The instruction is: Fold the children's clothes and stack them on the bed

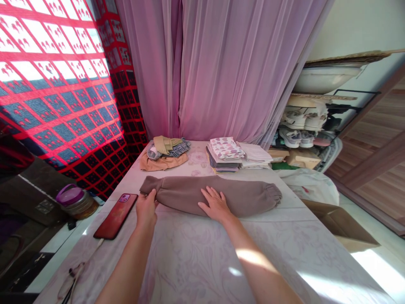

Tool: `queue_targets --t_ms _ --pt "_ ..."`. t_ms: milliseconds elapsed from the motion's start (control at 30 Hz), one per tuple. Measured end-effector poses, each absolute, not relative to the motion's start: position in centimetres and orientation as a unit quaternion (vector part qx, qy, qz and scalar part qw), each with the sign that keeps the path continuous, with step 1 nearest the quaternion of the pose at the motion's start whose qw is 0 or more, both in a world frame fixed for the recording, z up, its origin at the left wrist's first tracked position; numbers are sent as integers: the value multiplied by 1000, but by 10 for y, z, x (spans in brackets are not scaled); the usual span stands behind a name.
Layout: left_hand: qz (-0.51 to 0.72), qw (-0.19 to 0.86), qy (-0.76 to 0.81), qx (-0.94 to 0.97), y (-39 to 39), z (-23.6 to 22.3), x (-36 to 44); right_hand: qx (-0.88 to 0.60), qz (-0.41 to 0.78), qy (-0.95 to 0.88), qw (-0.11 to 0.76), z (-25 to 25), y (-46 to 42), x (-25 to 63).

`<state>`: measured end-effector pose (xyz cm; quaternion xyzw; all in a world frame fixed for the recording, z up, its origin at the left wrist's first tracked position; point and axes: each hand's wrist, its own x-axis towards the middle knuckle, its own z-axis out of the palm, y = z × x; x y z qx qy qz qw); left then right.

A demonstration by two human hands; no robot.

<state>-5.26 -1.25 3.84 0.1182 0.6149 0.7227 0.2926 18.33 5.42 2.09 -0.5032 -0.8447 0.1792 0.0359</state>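
Lying near the left edge of the tabletop (pixel 186 257), a red phone (pixel 116 216) has a pale cable (pixel 95 249) running from its lower end. Just right of it, the left hand (pixel 147 207) pinches the near edge of the brown garment (pixel 186 195) by its left end, thumb on top. Behind that end sits a loose pile of clothes (pixel 164 161), tan at the top. The brown garment stretches crosswise over the middle (its right end gathered into a ruffled cuff), and the right hand (pixel 217 204) rests palm down on it, fingers spread, gripping nothing. Beyond, toward the right, stand a folded stack (pixel 225 148) with a patterned piece uppermost and, touching it, folded white cloths (pixel 257 153).
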Motion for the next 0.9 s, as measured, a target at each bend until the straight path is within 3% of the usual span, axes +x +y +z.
queue_targets --t_ms 267,633,767,900 --pt "740 252 618 86 -23 68 -96 -450 172 -874 56 34 62 148" --pt "725 255 619 161 -6 78 -77 -401 213 -890 35 14 61 106" --pt "722 252 605 222 2 89 -54 -430 295 -841 142 21 67 119" --pt "711 274 562 323 20 92 -15 -418 518 -681 306 30 75 137"
